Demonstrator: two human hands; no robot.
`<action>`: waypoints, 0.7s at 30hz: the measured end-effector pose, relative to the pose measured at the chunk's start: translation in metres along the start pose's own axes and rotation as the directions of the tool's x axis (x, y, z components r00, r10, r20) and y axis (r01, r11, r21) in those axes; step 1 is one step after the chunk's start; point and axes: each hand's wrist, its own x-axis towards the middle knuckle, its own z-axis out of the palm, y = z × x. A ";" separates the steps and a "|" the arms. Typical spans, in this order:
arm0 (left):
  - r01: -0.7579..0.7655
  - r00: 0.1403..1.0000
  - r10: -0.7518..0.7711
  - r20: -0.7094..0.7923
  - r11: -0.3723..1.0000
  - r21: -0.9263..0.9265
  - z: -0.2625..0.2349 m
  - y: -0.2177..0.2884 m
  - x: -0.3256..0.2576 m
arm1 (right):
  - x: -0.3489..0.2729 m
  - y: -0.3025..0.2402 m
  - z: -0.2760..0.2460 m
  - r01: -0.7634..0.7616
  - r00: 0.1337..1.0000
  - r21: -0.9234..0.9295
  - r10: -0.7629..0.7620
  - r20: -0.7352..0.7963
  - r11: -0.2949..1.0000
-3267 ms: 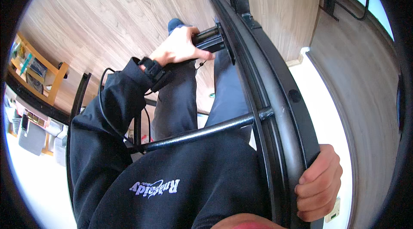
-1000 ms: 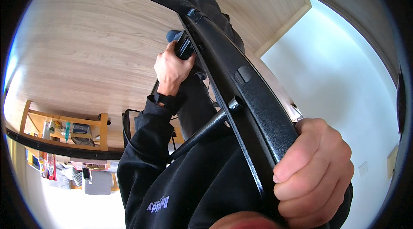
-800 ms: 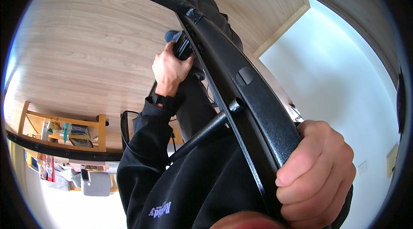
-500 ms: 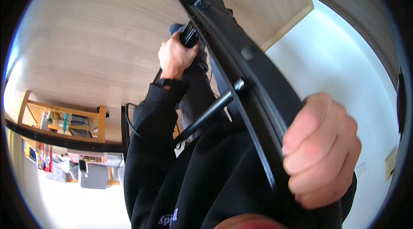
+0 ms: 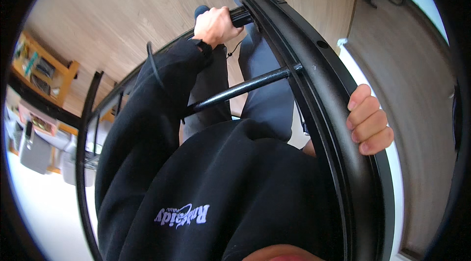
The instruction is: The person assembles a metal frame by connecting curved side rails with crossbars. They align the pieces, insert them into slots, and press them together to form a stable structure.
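A large black metal frame [image 5: 338, 128] stretches across my body, its wide grooved side rail curving from the top middle to the lower right. A round black crossbar [image 5: 245, 88] joins this rail from the left. My left hand [image 5: 214, 25] is closed around a black bar [image 5: 240, 16] of the frame at the far end, next to the rail. On the right, my right hand [image 5: 369, 121] has its fingers wrapped over the rail's outer edge; its thumb and palm are hidden behind it. A black band [image 5: 203, 50] circles my left wrist.
More thin black bars [image 5: 82, 163] of the frame rise at the left. Beyond them are a wooden shelf unit [image 5: 63, 84] with small items and a grey cushioned seat [image 5: 35, 150]. Pale wood floor [image 5: 113, 11] lies ahead; darker floor [image 5: 417, 128] runs along the right.
The frame and the view have turned together. My left hand has moved farther out. My right hand, knuckles up before, now shows its fingertips curled over the rail, higher in view.
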 end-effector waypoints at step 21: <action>-0.141 0.826 0.030 -0.562 0.978 -0.155 -0.156 -0.036 -0.226 | 0.019 0.037 -0.050 0.123 0.882 0.244 -0.219 0.418 0.962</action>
